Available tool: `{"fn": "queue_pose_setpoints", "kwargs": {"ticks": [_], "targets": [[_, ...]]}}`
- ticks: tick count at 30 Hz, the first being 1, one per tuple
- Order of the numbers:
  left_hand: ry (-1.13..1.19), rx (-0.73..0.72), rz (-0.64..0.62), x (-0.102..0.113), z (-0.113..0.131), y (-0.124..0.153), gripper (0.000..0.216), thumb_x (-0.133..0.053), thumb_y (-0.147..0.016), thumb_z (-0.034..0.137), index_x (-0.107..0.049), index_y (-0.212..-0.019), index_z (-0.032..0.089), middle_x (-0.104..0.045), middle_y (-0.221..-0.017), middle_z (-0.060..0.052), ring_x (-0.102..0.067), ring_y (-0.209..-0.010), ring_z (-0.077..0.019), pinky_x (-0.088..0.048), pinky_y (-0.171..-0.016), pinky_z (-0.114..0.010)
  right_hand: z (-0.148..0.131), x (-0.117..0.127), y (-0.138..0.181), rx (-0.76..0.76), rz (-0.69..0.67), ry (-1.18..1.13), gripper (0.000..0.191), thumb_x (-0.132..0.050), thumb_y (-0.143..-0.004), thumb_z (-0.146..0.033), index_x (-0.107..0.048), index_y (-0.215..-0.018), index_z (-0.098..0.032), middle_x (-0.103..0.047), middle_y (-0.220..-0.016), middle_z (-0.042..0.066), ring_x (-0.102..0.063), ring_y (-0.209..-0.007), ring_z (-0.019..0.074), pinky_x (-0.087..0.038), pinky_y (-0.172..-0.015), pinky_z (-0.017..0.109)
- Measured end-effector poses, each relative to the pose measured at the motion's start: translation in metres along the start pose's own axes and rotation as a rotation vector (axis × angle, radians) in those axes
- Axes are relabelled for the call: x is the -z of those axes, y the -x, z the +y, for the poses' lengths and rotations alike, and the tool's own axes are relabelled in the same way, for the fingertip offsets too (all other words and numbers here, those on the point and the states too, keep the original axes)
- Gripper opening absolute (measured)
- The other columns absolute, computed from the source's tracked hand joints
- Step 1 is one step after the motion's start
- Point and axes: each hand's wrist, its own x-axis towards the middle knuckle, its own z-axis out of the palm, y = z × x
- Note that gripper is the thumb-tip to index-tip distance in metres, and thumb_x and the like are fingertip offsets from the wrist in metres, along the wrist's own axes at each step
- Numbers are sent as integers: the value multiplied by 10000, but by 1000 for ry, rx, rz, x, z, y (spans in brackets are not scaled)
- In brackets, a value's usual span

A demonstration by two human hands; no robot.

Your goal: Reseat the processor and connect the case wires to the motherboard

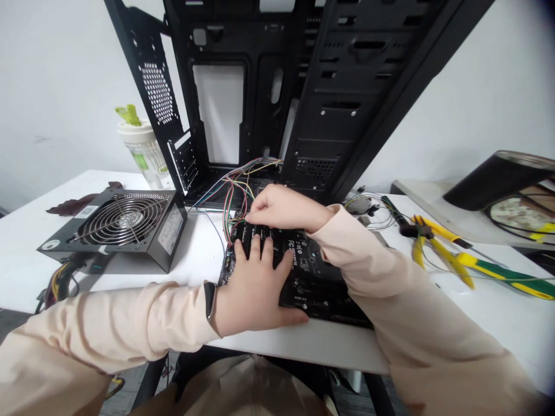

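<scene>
A black motherboard [323,294] lies on the white table in front of me. My left hand [258,283] rests flat on it with the fingers spread. Above the board's far left corner, my right hand [281,208] is curled in a pinch. Thin coloured wires [228,202] run from the computer case down to the board's edge by those fingertips. What the pinch holds is hidden by the hand. The open black computer case [251,58] stands upright behind the board.
Left of the board sits a power supply [125,225] with bundled cables [60,283]. A lidded cup [143,150] stands behind it. On the right lie yellow-handled pliers [442,254], a green-and-yellow screwdriver [507,274] and loose wires. A dark cylinder [494,179] leans farther right.
</scene>
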Motion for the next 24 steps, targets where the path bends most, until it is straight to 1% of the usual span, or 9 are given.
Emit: {"fn": "queue_pose_setpoints", "kwargs": {"ticks": [3, 5, 8, 10, 12, 16, 21, 24], "targets": [[11, -12, 64, 0, -2, 0, 1038, -615, -657, 762, -342, -1484, 197, -342, -1497, -282, -269, -1377, -529, -164, -1041, -763, -3, -19, -5, 68, -57, 81, 196, -567, -768, -141, -733, -662, -146, -664, -617, 6, -513, -584, 91, -368, -609, 222], [27, -28, 99, 0, -3, 1, 1003, -632, -657, 742, -372, -1469, 214, -398, -1467, -260, -331, -1350, -500, -162, -1050, -753, -4, -34, -8, 71, -42, 99, 221, -551, -795, -158, -741, -681, -151, -693, -662, 31, -532, -614, 106, -372, -637, 233], [74, -49, 113, 0, -5, 2, 903, -635, -669, 725, -464, -1408, 235, -495, -1405, -209, -408, -1297, -466, -153, -1061, -744, -6, -54, -8, 61, 79, 48, 236, -532, -813, -181, -736, -697, -166, -693, -680, 30, -526, -613, 111, -348, -626, 243], [110, -61, 126, 0, -5, 3, 867, -641, -673, 712, -489, -1385, 241, -536, -1376, -173, -434, -1270, -457, -168, -1074, -722, -7, -64, -7, 52, 163, 26, 226, -524, -804, -167, -730, -711, -180, -689, -693, 19, -511, -612, 114, -324, -616, 252], [126, -69, 147, 0, -5, 3, 859, -647, -679, 696, -481, -1389, 244, -563, -1348, -151, -438, -1263, -455, -192, -1080, -699, -8, -69, -6, 48, 208, 13, 220, -518, -798, -151, -715, -706, -185, -677, -693, 8, -491, -609, 115, -308, -613, 254], [117, -65, 155, 1, -4, 4, 849, -654, -690, 681, -481, -1386, 227, -591, -1304, -155, -425, -1270, -464, -218, -1072, -690, -5, -74, -6, 71, 237, -74, 227, -501, -799, -119, -659, -645, -168, -594, -607, -17, -439, -578, 100, -305, -601, 230], [137, -66, 142, 1, -5, 3, 834, -663, -682, 674, -491, -1370, 235, -544, -1374, -144, -429, -1276, -454, -207, -1077, -701, -1, -78, -10, 124, 320, -295, 225, -498, -799, -115, -600, -601, -150, -472, -517, -57, -408, -533, 69, -295, -555, 197], [128, -63, 124, 2, -5, 3, 842, -658, -690, 669, -478, -1382, 225, -522, -1398, -164, -439, -1272, -451, -199, -1075, -715, 0, -81, -14, 92, 310, -378, 187, -534, -767, -104, -612, -601, -140, -490, -507, -62, -434, -531, 63, -310, -558, 191]]}}
